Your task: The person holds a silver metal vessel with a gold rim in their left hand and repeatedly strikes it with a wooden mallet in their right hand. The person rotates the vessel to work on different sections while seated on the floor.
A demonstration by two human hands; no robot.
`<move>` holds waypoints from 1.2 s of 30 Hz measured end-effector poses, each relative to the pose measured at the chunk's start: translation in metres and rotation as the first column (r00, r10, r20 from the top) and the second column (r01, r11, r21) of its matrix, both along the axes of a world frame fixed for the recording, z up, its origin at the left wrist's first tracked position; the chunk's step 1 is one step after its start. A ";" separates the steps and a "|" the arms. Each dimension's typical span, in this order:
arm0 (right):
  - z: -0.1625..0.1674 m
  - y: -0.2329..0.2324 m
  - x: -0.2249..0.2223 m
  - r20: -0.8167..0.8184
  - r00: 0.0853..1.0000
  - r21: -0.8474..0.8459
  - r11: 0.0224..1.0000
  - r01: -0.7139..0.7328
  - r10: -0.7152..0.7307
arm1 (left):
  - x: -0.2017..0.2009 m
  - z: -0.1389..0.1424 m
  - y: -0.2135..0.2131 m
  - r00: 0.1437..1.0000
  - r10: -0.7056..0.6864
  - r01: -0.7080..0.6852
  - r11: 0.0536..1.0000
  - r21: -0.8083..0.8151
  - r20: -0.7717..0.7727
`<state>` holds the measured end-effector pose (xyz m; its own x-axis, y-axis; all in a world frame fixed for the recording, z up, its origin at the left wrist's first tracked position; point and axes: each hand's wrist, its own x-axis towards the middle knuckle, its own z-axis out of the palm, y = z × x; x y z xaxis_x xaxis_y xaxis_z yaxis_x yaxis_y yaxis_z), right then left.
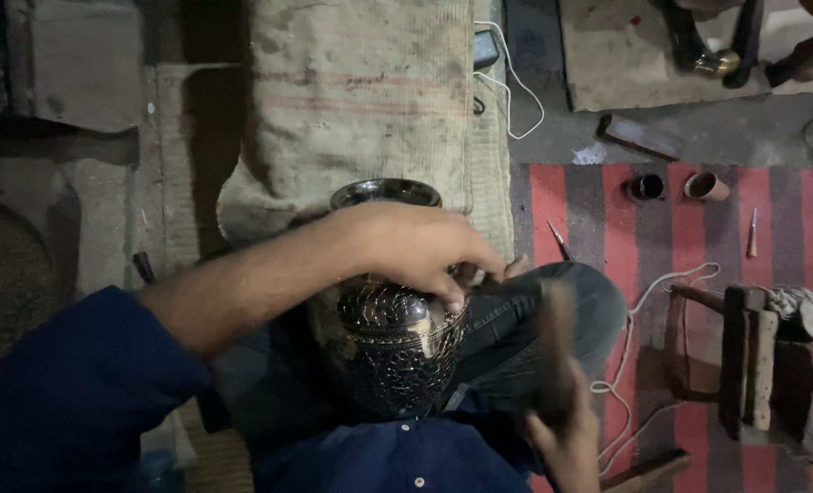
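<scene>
- Left hand (pixel 416 248): reaches across from the left and rests, palm down, on the upper shoulder of the vase (pixel 390 351). The fingers (pixel 466 265) are curled and pinched together at the vase's right side; whatever they pinch is too small and dark to identify.
- Right hand (pixel 566 438): low in the view, at the right of the lap. It is closed around the lower end of a dark mallet (pixel 552 351), which stands roughly upright and is blurred.
- Vase: dark, glossy metal, round-bodied, its surface covered with a fine engraved pattern. It lies in the person's lap, tilted away, with its open mouth (pixel 386 192) pointing toward the sack. The body sits between the blue sleeve (pixel 78 383) and the bent knee in jeans (pixel 552 301).
- Sack (pixel 361 100): coarse, beige, with faint red stripes. It lies on the floor just beyond the vase mouth.
- Rug (pixel 680 219): red and grey stripes, to the right of the knee.
- On the rug: two small cups (pixel 676 187) lying near each other, a thin pointed tool (pixel 560 242) close to the knee, and a second small tool (pixel 752 233) farther right.
- White cord (pixel 644 301): runs in loops across the rug beside the knee.
- Wooden stand (pixel 744 365): at the right edge, draped with cloth.
- White cable (pixel 516 91): lies beside the sack's far right corner.
</scene>
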<state>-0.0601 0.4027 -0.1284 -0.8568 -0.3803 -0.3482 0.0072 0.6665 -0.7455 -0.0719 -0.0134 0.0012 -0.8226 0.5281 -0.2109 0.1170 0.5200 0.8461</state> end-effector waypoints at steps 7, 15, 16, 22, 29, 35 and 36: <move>0.019 -0.026 0.000 -0.095 0.972 -0.048 0.974 -0.220 0.215 | -0.001 -0.001 -0.001 0.999 -0.030 0.031 0.999 0.013 -0.039; 0.028 -0.032 -0.004 -0.133 0.991 -0.302 0.953 -0.014 -0.028 | 0.005 0.009 0.000 1.000 0.003 -0.002 1.000 -0.013 0.014; 0.031 -0.035 -0.006 -0.068 0.994 -0.309 0.949 0.063 -0.088 | 0.004 0.010 -0.001 1.000 0.011 -0.011 1.000 -0.019 0.018; 0.050 -0.050 -0.028 -0.128 0.992 -0.330 0.942 -0.063 0.022 | 0.012 0.011 0.000 0.996 0.084 -0.085 0.996 -0.013 -0.034; 0.057 -0.055 -0.066 0.061 0.998 -0.311 0.950 0.025 -0.007 | 0.027 0.010 0.003 0.944 0.310 -0.311 0.950 0.006 -0.114; 0.088 -0.081 -0.135 0.076 0.972 -0.102 0.971 -0.216 0.224 | 0.046 0.014 0.012 0.821 0.570 -0.569 0.822 0.026 -0.041; 0.088 -0.087 -0.142 0.111 0.985 -0.144 0.982 -0.118 0.135 | 0.049 0.014 0.013 0.798 0.601 -0.600 0.799 0.034 -0.046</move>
